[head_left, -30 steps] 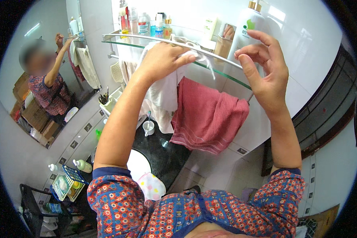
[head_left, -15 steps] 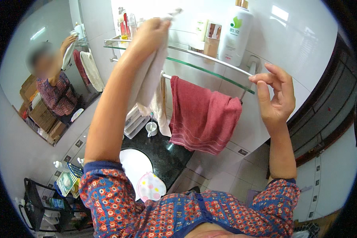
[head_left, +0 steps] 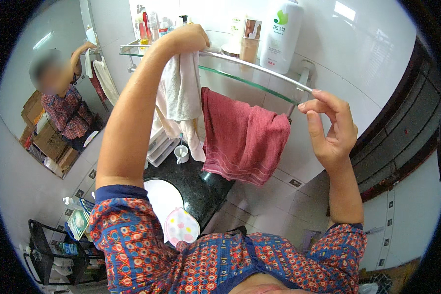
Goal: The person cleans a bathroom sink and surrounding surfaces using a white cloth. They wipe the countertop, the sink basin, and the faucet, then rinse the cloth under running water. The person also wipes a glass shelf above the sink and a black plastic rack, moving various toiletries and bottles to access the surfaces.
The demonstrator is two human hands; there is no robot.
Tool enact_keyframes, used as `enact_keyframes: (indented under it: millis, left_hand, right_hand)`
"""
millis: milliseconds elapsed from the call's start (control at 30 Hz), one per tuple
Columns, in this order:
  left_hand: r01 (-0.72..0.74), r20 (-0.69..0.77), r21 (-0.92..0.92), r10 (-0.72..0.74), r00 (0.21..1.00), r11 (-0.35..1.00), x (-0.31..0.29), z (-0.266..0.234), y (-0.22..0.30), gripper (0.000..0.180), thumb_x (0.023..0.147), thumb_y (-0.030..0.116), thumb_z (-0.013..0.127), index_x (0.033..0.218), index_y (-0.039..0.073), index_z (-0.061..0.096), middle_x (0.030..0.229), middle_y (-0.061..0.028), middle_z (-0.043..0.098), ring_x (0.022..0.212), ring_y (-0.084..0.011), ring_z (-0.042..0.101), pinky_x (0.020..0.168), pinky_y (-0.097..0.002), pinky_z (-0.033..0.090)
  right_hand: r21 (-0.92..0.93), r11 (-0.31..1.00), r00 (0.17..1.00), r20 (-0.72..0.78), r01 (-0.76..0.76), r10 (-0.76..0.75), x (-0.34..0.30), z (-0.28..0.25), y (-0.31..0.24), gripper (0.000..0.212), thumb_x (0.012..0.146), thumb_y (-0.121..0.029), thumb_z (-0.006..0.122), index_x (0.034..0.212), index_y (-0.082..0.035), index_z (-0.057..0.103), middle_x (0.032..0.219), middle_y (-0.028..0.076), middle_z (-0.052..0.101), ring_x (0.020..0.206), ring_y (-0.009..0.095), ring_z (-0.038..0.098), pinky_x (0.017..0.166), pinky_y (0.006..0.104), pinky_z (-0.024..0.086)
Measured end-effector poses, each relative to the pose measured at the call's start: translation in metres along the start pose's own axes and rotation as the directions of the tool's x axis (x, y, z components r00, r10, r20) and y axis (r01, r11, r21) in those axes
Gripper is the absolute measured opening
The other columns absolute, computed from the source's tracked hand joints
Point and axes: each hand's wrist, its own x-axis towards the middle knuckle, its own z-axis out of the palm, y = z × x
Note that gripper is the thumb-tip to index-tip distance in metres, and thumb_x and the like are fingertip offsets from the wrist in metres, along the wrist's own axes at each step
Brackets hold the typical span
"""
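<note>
My left hand (head_left: 187,39) is up at the front rail (head_left: 259,70) of a glass wall shelf (head_left: 252,84), its fingers curled over the top of a white towel (head_left: 181,90). The towel hangs from the hand in front of the shelf. My right hand (head_left: 334,132) is raised by the rail's right end, fingers spread, with the index fingertip at or very near the metal; it holds nothing. Below the shelf a dark red towel (head_left: 245,134) hangs from a bar, partly beside a cream cloth (head_left: 196,142).
Bottles crowd the shelf, among them a large white pump bottle (head_left: 281,36). Underneath is a black counter (head_left: 208,179) with a white basin (head_left: 164,196), a white cup (head_left: 181,154) and a spotted cloth (head_left: 182,225). A mirror (head_left: 14,93) hangs left, above a black rack (head_left: 41,252).
My left hand has come down onto the rail with the white towel, which now hangs straight against the shelf front. My right hand stays near the rail's end.
</note>
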Motion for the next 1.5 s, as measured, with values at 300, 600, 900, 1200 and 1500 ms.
enact_keyframes:
  millis: [300,600,900,1200,1500]
  left_hand:
    - [-0.343,-0.684,-0.651,-0.327,0.652,0.677,-0.038,0.041,-0.015,0.025,0.085,0.009,0.046,0.096,-0.001,0.066,0.082,-0.0125,0.064,0.078,-0.0179,0.059,0.075,-0.0302,0.047]
    - [-0.368,-0.885,-0.033,0.144,0.443,0.929,-0.089,0.098,0.014,0.031,0.072,-0.011,0.052,0.098,0.004,0.061,0.104,-0.0143,0.059,0.102,-0.0328,0.054,0.091,-0.0399,0.043]
    - [-0.314,-0.709,-0.072,0.173,0.684,0.947,-0.088,0.074,0.021,0.032,0.077,0.004,0.052,0.107,0.004,0.063,0.108,-0.0131,0.064,0.104,-0.0335,0.057,0.095,-0.0413,0.043]
    - [-0.484,-0.737,-0.279,0.138,0.662,0.829,-0.084,0.075,0.020,0.031,0.070,-0.002,0.064,0.097,0.011,0.069,0.097,-0.0058,0.066,0.093,-0.0270,0.060,0.080,-0.0362,0.050]
    - [-0.561,-0.741,-0.426,0.082,0.666,0.710,-0.085,0.080,0.011,0.035,0.066,-0.009,0.063,0.095,0.009,0.070,0.095,-0.0057,0.067,0.095,-0.0253,0.061,0.081,-0.0347,0.049]
  right_hand:
    - [-0.212,0.977,0.999,0.052,0.002,0.010,0.058,0.026,0.000,0.025,0.086,-0.002,0.060,0.111,-0.002,0.057,0.084,0.011,0.065,0.075,0.018,0.066,0.067,0.0281,0.052]
    - [-0.563,0.817,0.932,0.217,-0.122,0.289,0.139,0.083,0.016,0.037,0.083,-0.025,0.067,0.098,0.004,0.050,0.073,0.024,0.063,0.075,0.040,0.065,0.068,0.0441,0.053]
    - [-0.429,0.875,0.962,0.048,-0.223,0.269,0.148,0.086,0.031,0.029,0.075,-0.017,0.069,0.090,0.004,0.056,0.074,0.021,0.064,0.070,0.035,0.065,0.067,0.0399,0.054]
    - [-0.324,0.898,0.887,0.254,-0.298,0.386,0.214,0.148,0.054,0.022,0.071,-0.012,0.064,0.078,0.008,0.065,0.063,0.020,0.065,0.056,0.028,0.067,0.055,0.0355,0.055]
    - [-0.412,0.864,0.858,0.288,-0.290,0.425,0.207,0.214,0.106,0.028,0.076,-0.024,0.073,0.081,0.003,0.069,0.063,0.015,0.068,0.053,0.020,0.069,0.060,0.0278,0.056]
